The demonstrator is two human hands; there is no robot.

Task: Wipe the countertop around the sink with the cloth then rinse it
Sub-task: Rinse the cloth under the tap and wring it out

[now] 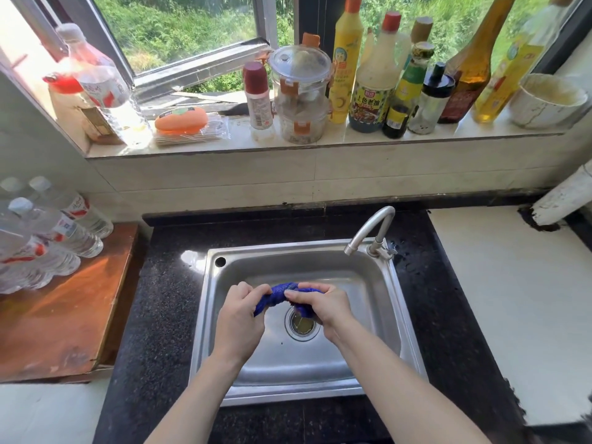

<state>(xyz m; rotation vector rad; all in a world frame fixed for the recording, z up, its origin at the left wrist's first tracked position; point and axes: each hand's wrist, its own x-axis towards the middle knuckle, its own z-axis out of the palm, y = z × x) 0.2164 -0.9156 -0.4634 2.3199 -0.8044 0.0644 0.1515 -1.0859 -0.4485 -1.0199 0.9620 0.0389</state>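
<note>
A blue cloth [276,295] is bunched into a twisted roll over the steel sink [389,312], just above the drain [302,322]. My left hand [238,318] grips its left end and my right hand [322,304] grips its right end. The curved tap [371,230] stands at the sink's back right corner, and I see no water running from it. Black speckled countertop [160,315] surrounds the sink, with droplets near the tap's base.
Several water bottles [48,235] lie on a wooden board [64,325] to the left. The window ledge holds sauce and oil bottles [371,78], stacked clear containers [301,94] and a white bowl [547,100]. A white surface [512,299] lies to the right.
</note>
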